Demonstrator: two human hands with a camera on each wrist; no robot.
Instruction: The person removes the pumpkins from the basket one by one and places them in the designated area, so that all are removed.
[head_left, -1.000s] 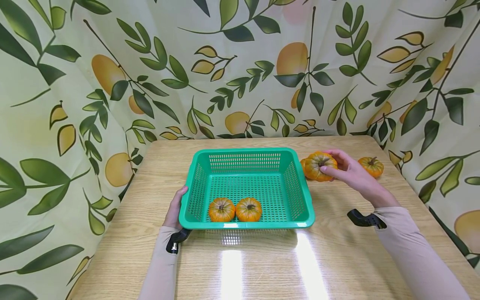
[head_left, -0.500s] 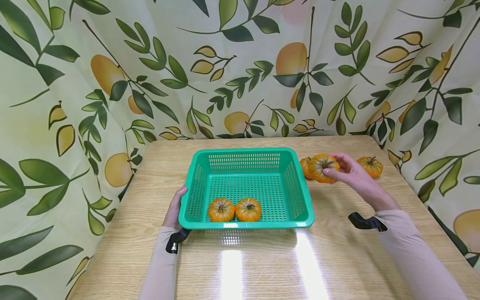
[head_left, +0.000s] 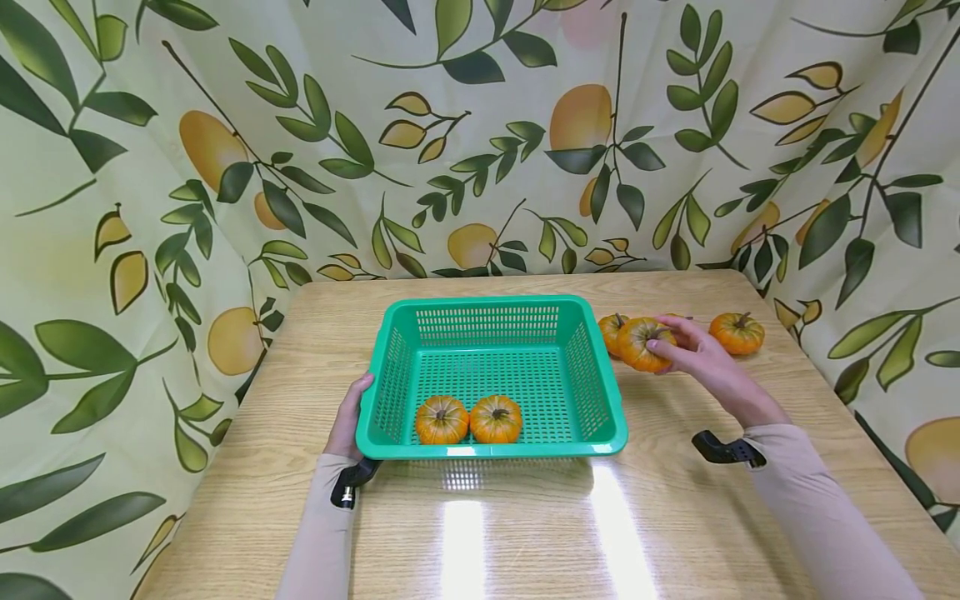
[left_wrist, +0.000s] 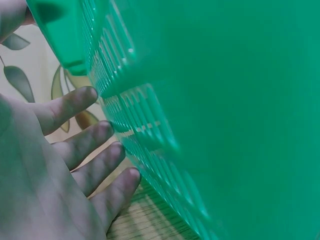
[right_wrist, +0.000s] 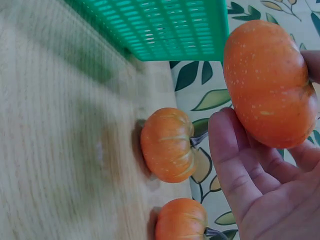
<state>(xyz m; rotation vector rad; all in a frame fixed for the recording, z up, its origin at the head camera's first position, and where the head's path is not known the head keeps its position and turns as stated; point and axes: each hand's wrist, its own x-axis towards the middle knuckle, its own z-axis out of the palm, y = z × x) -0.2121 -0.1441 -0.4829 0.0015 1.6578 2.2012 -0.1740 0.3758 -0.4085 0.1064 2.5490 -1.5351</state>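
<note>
My left hand (head_left: pixel 349 417) holds the left side of a green plastic basket (head_left: pixel 491 451). In the left wrist view its fingers (left_wrist: pixel 102 132) lie against the slotted outer wall, with the thumb up at the rim. Two small orange pumpkins (head_left: pixel 442 420) sit side by side on the basket's floor along the near wall. To the right of the basket, my right hand (head_left: pixel 701 360) grips another small pumpkin (right_wrist: pixel 267 85) between thumb and fingers, raised above the table. Its pale ribbed top and stem face the head camera.
On the wooden table (head_left: pixel 525 533), a pumpkin (head_left: pixel 611 333) stands close to the basket's right side, partly hidden by the held one. A pumpkin (head_left: pixel 737 333) sits farther right, and another is mostly covered by my right hand. A leaf-patterned curtain (head_left: pixel 480 167) hangs behind and at both sides.
My right hand has shifted slightly toward the near side with its pumpkin, uncovering more of the pumpkins behind. The left hand, the basket and the two pumpkins inside stay put.
</note>
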